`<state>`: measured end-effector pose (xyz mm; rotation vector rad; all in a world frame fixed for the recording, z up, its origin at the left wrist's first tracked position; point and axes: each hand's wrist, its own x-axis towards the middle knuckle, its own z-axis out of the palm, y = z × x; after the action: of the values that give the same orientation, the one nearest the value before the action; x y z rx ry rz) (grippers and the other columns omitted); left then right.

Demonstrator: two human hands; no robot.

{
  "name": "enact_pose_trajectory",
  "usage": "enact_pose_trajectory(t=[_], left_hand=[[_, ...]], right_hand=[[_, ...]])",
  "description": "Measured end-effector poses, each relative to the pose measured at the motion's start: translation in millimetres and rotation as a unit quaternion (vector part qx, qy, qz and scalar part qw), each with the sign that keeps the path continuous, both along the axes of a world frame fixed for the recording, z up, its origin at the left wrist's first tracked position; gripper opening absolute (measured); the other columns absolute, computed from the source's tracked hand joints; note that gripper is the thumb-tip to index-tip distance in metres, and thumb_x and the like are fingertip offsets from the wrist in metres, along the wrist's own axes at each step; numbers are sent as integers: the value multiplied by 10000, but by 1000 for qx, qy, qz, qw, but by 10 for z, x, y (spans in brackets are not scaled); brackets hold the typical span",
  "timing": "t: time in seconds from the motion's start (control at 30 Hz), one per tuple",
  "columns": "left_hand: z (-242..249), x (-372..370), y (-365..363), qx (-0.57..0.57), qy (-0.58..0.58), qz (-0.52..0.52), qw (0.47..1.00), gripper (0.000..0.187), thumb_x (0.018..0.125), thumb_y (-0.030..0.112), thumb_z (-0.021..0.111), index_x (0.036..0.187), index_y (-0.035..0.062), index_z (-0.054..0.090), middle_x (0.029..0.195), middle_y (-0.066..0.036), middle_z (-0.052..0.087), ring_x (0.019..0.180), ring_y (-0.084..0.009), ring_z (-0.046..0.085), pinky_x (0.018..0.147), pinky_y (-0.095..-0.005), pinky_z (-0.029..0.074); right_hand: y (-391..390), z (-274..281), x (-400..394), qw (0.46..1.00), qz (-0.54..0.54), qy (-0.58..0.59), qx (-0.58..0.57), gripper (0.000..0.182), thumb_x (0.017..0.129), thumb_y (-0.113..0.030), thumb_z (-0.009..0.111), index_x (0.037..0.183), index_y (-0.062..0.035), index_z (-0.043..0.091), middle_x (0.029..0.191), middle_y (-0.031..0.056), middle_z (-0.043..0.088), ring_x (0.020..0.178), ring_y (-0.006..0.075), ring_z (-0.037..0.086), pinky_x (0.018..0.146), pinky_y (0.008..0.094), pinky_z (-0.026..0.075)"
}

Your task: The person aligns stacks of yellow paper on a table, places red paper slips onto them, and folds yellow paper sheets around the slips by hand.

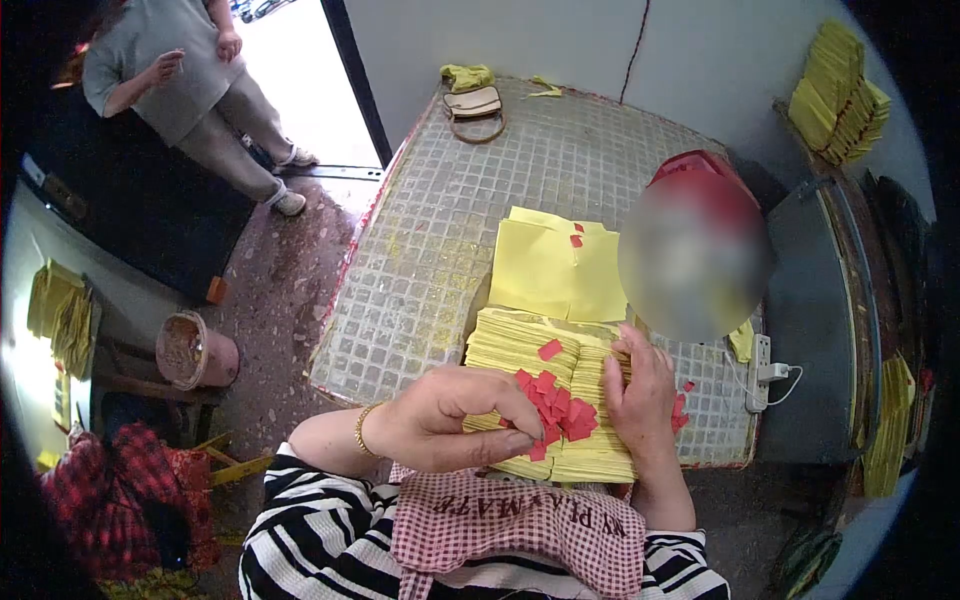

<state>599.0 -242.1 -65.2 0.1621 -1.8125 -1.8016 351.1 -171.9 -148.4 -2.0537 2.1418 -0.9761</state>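
Observation:
Stacked yellow paper sheets (500, 340) lie fanned on the table in front of me, with a pile of small red paper pieces (575, 420) on top. My left hand (455, 418) is over the left part of the stack, thumb and fingertips pinched together at the edge of the red pieces; what they hold, if anything, is too small to make out. On the right side of the stack rests my right hand (642, 388), its fingers apart. Beyond the stack, flat yellow sheets (545, 270) carry two small red pieces (577, 241).
The tiled table (400, 260) holds a small bag (473, 103) at its far left corner. A blurred round area covers part of the right side, near a power strip (760, 375). A person (175, 75) stands by the doorway. A bucket (195, 350) is at left.

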Motion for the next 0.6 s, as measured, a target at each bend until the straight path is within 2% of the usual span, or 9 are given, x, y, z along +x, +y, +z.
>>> enact_pose_trajectory(t=[0.23,0.37,0.47,0.5,0.53,0.6], left_hand=[[4,-29,22,-16,19,-12,1000,89,824,-53,631,897,-5,646,833,-94,651,733,-198,594,701,-298,486],[-70,-62,0,-70,62,-44,995,134,827,-47,640,949,9,646,862,-83,659,739,-166,609,676,-245,492],[52,-74,55,-25,26,-99,994,117,875,-5,609,989,-20,629,913,-109,662,787,-202,612,738,-289,491],[88,-131,98,104,33,-187,976,155,902,19,582,1049,-27,600,950,-113,655,798,-201,607,741,-285,487],[131,-195,142,231,41,-271,934,197,928,44,555,1108,-34,571,986,-117,648,808,-201,602,745,-281,483],[247,-345,266,367,65,-356,857,258,962,92,523,1194,-19,520,1035,-110,636,816,-179,596,731,-257,475]], right_hand=[[-3,-36,-11,1000,0,6,-6,431,804,-83,601,1222,-42,505,960,84,622,842,252,577,854,376,416],[-3,-8,2,1000,-4,6,-1,431,802,-81,603,1219,-39,506,960,79,620,838,250,578,852,378,417],[1,-17,1,1000,-4,7,-3,431,802,-79,605,1219,-39,506,959,76,619,838,247,579,855,377,419],[3,-18,-1,1000,-1,8,-4,431,801,-78,606,1219,-39,506,959,75,618,839,245,580,856,376,419],[-2,-15,0,1000,1,10,-5,431,801,-77,606,1219,-39,506,959,73,618,839,243,581,857,376,420],[-10,-9,2,1000,4,12,-4,430,802,-76,606,1219,-39,506,957,72,617,840,242,581,859,374,421]])
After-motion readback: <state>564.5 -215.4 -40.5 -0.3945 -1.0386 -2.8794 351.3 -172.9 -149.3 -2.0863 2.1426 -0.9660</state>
